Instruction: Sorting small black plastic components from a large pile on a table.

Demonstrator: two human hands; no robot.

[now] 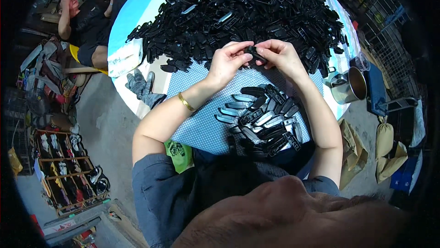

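My left hand (pixel 224 63) and my right hand (pixel 283 59) meet above the table, both pinching a small black plastic part (pixel 255 54) between thumbs and fingers. The fingers hide much of it, so its exact kind is unclear. Just beyond them, a large heap of similar black plastic parts (pixel 247 12) covers the far side of the round table. Nearer to me, between my forearms, a smaller group of long black parts (pixel 263 119) lies on a blue dotted cloth (pixel 197 126). Several of these have shiny faces. A gold bracelet (pixel 185 101) circles my left wrist.
A grey glove (pixel 143 88) and a white packet (pixel 125 58) lie at the table's left. At its right edge stand a metal pot (pixel 347 87) and a clear jar (pixel 361 62). Another person (pixel 94 28) reclines at upper left with a phone. A shoe rack (pixel 68 171) stands lower left.
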